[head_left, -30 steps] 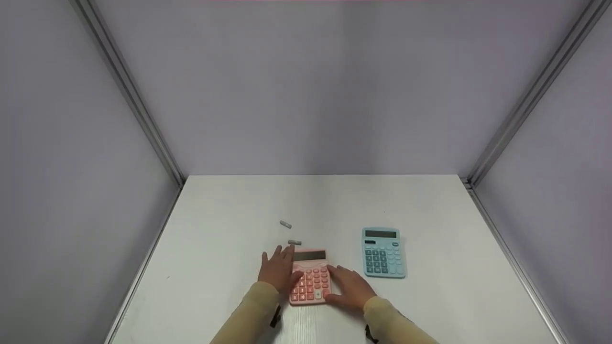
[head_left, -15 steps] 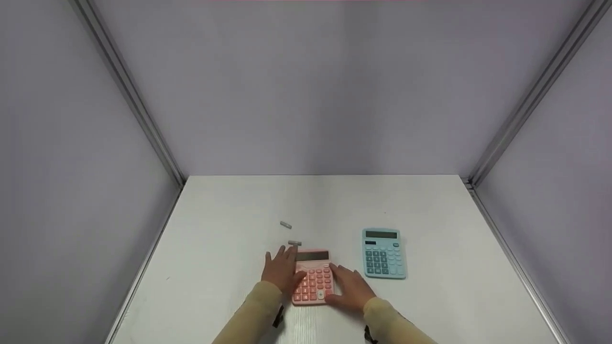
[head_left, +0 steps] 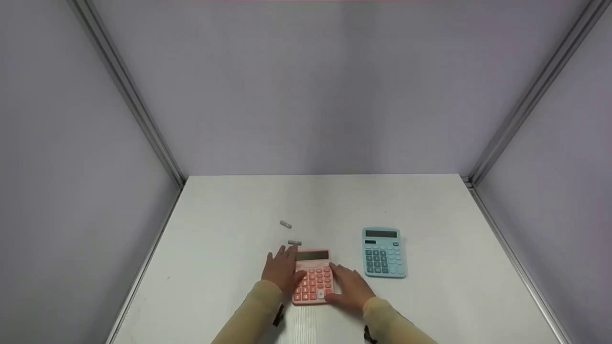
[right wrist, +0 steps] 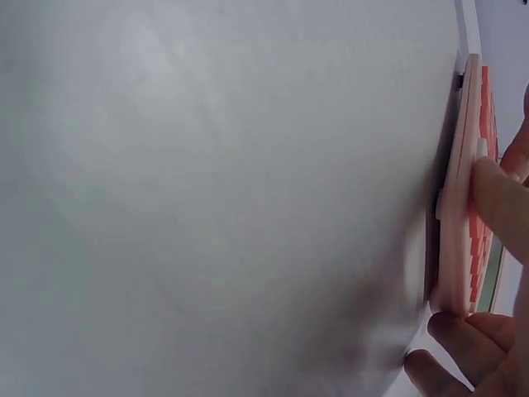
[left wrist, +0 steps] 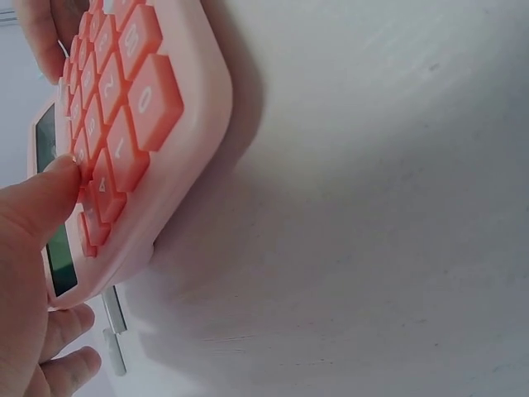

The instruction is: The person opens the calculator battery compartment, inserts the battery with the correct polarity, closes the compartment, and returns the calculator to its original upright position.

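A pink calculator (head_left: 313, 282) with coral keys and a dark screen lies near the front of the white table, its screen end away from me. My left hand (head_left: 281, 271) holds its left side, thumb over the keys and fingers spread along the edge. In the left wrist view that thumb (left wrist: 50, 194) presses down among the number keys. The opposite side is gripped by my right hand (head_left: 353, 289), with the thumb at the near corner and fingertips along the edge. The right wrist view has the calculator (right wrist: 459, 190) edge-on, its underside hidden.
Just beyond the left fingertips lies a small grey battery-like cylinder (head_left: 294, 242), and a second cylinder (head_left: 285, 224) farther back. A light blue calculator (head_left: 384, 253) lies to the right on the white table (head_left: 215, 215). Grey panels (head_left: 267, 95) enclose the back and sides.
Between one second and half a second ago, the pink calculator and my left hand shifted slightly right; the right hand stayed nearly in place. Since then everything looks still.
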Tool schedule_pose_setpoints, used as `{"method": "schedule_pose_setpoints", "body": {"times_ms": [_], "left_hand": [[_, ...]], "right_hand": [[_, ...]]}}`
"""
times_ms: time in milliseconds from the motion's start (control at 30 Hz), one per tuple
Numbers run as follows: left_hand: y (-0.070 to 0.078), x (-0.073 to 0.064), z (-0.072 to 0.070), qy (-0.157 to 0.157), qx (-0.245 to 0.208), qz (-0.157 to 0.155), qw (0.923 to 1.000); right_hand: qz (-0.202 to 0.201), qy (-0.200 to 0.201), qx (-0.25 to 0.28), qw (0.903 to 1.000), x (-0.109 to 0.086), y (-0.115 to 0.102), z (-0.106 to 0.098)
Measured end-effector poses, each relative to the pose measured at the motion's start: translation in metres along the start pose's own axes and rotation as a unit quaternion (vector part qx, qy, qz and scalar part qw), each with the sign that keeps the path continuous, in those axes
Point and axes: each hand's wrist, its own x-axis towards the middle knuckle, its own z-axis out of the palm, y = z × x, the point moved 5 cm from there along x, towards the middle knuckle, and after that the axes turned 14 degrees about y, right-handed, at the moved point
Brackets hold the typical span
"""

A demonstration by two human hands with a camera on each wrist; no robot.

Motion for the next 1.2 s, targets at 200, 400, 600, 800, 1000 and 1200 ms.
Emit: {"method": "schedule_pose_setpoints", "body": {"times_ms": [200,400,600,800,1000,1200], "left_hand": [[0.000,0.001,0.001,-0.004,-0.037,-0.011,0.9993],[-0.002,0.006,-0.003,-0.002,-0.071,-0.024,0.9972],[-0.005,0.009,-0.002,-0.004,-0.111,-0.054,0.9924],[-0.003,0.008,-0.009,-0.004,-0.138,-0.086,0.9867],[-0.006,0.007,-0.013,0.002,-0.167,-0.115,0.9793],[-0.012,0.010,-0.011,0.002,-0.221,-0.164,0.9615]], "right_hand": [[0.021,0.004,0.025,0.9994,-0.002,0.000,0.000],[0.019,0.021,0.043,0.9987,-0.002,-0.003,-0.002],[0.011,0.047,0.062,0.9969,0.000,-0.010,-0.008],[-0.009,0.067,0.073,0.9950,0.000,-0.017,-0.014],[-0.018,0.077,0.096,0.9922,0.000,-0.023,-0.018],[-0.018,0.070,0.139,0.9877,-0.001,-0.029,-0.019]]}}
